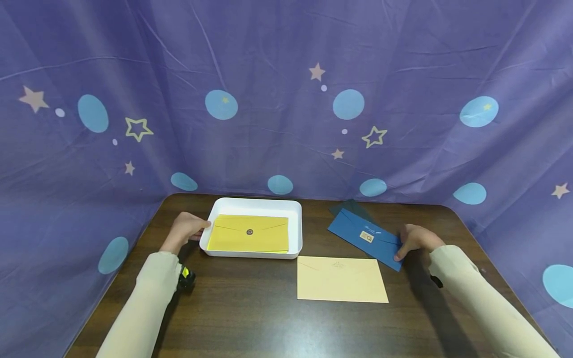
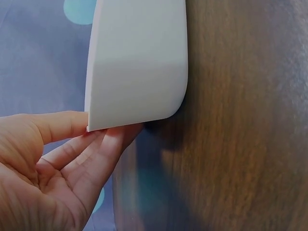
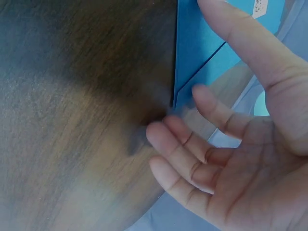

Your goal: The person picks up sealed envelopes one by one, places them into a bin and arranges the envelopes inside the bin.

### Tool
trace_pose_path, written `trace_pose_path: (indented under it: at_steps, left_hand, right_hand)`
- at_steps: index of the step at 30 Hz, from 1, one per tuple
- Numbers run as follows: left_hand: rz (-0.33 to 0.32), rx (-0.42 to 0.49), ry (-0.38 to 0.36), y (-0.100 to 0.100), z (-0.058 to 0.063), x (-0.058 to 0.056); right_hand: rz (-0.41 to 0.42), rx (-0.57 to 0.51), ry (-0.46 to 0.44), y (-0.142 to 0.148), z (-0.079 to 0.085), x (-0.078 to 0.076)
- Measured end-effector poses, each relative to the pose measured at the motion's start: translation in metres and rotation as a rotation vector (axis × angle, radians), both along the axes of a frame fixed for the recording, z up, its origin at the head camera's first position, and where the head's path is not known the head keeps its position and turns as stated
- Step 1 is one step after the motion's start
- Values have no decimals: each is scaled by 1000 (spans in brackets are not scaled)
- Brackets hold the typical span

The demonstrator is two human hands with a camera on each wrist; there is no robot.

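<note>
At the left, my left hand [image 1: 185,231] holds the short side of a white tray [image 1: 255,254]. In the left wrist view, the thumb lies at the tray's rim and the other fingers sit against the outside of its wall [image 2: 139,96]. Yellow envelopes [image 1: 241,239] with a dark round seal lie in the tray. My right hand [image 1: 418,238] is at the right end of a blue envelope [image 1: 351,232], which bears a pale label. The right wrist view shows the thumb over the envelope's face [image 3: 197,43], with the other fingers loosely bent beside its short edge.
A cream envelope [image 1: 340,284] lies on the brown wooden table [image 1: 233,303], in front of the blue one. Partly hidden behind the blue envelope is a dark green envelope [image 1: 359,209]. A purple curtain [image 1: 277,139] with stars and blue ovals hangs behind the table.
</note>
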State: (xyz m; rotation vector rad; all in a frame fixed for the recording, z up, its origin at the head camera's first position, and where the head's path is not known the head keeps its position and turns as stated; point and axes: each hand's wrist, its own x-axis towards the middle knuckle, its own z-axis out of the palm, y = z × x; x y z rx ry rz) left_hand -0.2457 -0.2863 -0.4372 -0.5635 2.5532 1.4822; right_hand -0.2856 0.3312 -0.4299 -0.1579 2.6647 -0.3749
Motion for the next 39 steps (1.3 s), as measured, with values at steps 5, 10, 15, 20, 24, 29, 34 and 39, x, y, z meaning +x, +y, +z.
trace_pose_path:
  at_steps: [5, 10, 15, 20, 24, 29, 34, 39]
  left_hand:
    - [-18, 9, -2, -2, 0, 0]
    - [-26, 10, -16, -2, 1, 0]
    - [-20, 11, -32, -2, 1, 0]
    - [-8, 19, -46, -2, 0, -2]
    - [-4, 33, -47, -3, -1, -2]
    - [-5, 33, -37, -5, -1, -2]
    - [-10, 29, -32, -4, 0, 0]
    - [-17, 32, -29, -3, 0, 1]
  right_hand:
    - [-11, 0, 2, -2, 1, 1]
    - [-3, 2, -4, -3, 0, -1]
    - [2, -42, -42, -1, -5, -3]
    - [-28, -91, -73, -1, -6, -4]
    - [-46, -95, -80, -1, -5, -5]
    - [-61, -91, -66, 0, -4, -3]
    - [-24, -121, -67, 5, -6, -3]
    - [6, -151, -95, 9, -8, -3]
